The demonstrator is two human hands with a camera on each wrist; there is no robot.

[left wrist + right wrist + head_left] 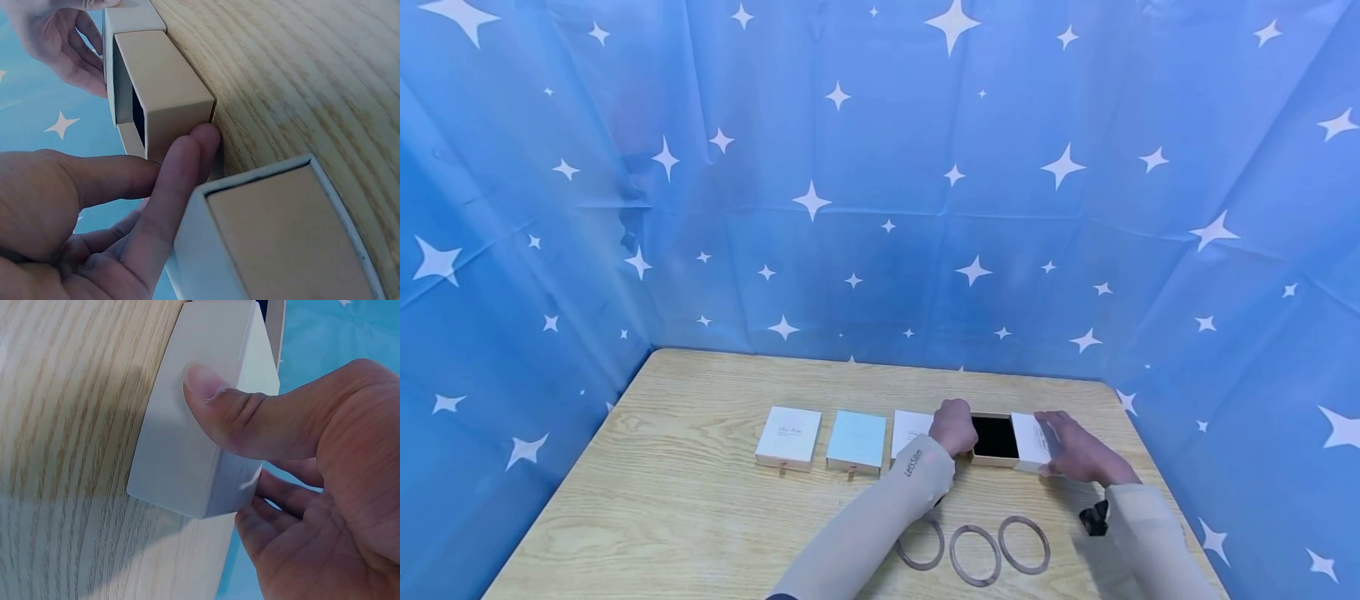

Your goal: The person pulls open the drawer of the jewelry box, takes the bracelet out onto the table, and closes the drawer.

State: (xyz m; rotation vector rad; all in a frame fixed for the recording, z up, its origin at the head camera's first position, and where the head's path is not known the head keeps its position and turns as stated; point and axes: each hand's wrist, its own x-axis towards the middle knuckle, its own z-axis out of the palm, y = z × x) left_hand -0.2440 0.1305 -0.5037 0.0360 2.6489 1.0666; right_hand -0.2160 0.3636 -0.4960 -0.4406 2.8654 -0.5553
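Note:
At the right of the box row, a white box sleeve (1028,440) has its tan drawer (165,72) pulled out to the left, showing a black lining (995,437). My left hand (953,427) pinches the drawer's outer end; in the left wrist view its thumb and fingers meet at that wall. With the thumb on one side and fingers on the far side, my right hand (300,462) grips the white sleeve. Three translucent greyish bangles (975,556) lie in front of the boxes, the left one partly behind my left forearm.
Another white box (910,427) stands close to the left of the drawer, partly covered by my left hand. Farther left are a pale blue box (857,439) and a white box (788,435), both with small pull tabs. A blue star-patterned curtain (880,275) hangs behind the wooden table (647,500).

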